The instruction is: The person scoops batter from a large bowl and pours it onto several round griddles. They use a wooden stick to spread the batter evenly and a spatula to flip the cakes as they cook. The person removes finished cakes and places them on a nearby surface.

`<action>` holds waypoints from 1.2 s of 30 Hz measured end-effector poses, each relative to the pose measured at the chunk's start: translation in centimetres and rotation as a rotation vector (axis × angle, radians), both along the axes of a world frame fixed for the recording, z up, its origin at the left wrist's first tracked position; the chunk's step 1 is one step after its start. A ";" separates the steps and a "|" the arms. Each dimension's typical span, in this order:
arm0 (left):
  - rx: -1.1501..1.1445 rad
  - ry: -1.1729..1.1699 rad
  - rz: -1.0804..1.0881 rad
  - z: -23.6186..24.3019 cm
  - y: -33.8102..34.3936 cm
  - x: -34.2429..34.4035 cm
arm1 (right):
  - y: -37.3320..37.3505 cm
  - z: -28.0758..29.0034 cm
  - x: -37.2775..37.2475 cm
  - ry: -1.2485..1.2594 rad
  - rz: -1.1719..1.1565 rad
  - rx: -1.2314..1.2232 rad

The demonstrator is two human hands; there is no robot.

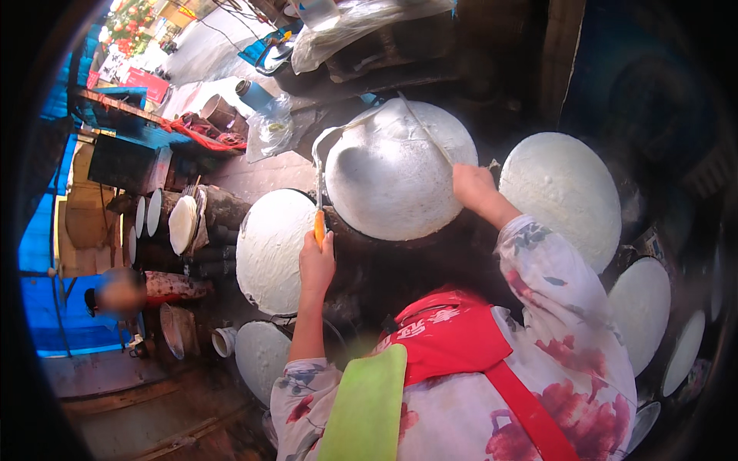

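Griddle [396, 188]: rd., grey-white, whiter coat on far part, dark grey patch at L. Stick [425, 128]: thin, approx. straight, slanting across griddle's far R part. Tool [320, 224]: orange hdl., slim shaft pointing away, just L of griddle; pale strip at tip, material unclear

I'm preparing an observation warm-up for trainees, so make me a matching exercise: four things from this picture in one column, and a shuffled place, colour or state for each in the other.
Column one
1. Left hand
2. Apron
3. Right hand
4. Tarpaulin at far left

Column two
A. blue
B. gripping a thin stick
C. closed around an orange handle
D. red

Right pairs: 1-C, 2-D, 3-B, 4-A
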State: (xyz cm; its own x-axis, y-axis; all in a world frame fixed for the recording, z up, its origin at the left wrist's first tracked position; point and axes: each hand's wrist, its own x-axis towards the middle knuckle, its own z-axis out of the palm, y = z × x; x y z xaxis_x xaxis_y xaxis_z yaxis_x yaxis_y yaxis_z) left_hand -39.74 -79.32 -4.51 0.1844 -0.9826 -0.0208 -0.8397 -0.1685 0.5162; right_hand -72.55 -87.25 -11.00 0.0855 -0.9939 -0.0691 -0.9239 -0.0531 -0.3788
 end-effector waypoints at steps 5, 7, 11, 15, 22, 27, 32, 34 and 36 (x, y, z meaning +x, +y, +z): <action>-0.027 0.146 0.015 -0.6 1.4 0.6 | 0.2 0.6 3.6 0.076 0.226 -0.059; 0.019 0.207 0.039 -1.5 2.6 2.3 | -0.4 1.3 1.4 0.025 0.192 -0.080; 0.194 0.647 0.216 0.9 3.6 0.6 | -1.2 -1.4 -0.1 0.055 0.158 -0.064; 0.197 0.743 0.280 2.1 5.1 0.0 | -0.6 0.4 3.6 0.098 0.369 -0.105; 0.038 1.034 0.192 0.6 7.5 -0.6 | -3.1 0.1 0.1 0.069 0.384 -0.078; -0.147 1.024 0.178 0.7 9.6 -2.1 | -1.3 3.0 0.2 0.066 0.416 -0.052; -0.095 1.064 0.180 2.4 6.8 -3.2 | -6.0 0.8 0.0 0.121 0.404 -0.029; -0.054 1.123 0.250 2.7 6.8 -3.6 | -3.6 1.8 0.7 0.122 0.557 0.025; -0.178 1.025 0.264 1.9 9.0 -3.4 | -1.1 2.3 -0.1 0.107 0.614 0.010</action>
